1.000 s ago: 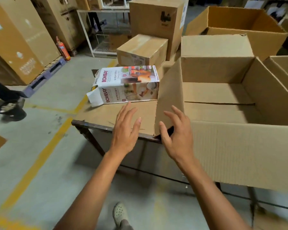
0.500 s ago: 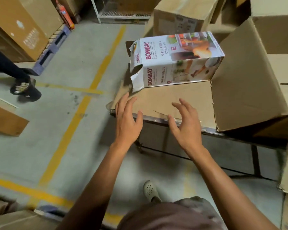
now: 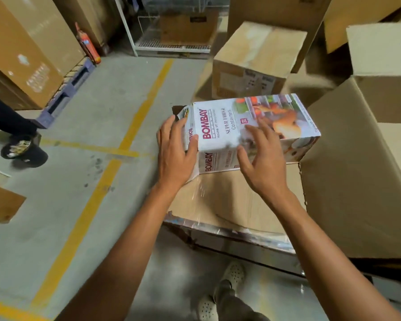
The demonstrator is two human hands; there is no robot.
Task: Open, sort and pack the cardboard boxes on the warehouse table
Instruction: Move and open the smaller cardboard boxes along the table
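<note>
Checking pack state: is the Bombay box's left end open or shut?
Open. The end flaps of the Bombay box stick out loose beside the left hand.

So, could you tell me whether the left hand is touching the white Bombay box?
Touching: the head view shows the left hand wrapped around the open end of the Bombay box, thumb pressed on its top face.

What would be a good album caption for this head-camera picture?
Both hands, left hand and right hand, close on a white Bombay box at the warehouse table edge.
</note>
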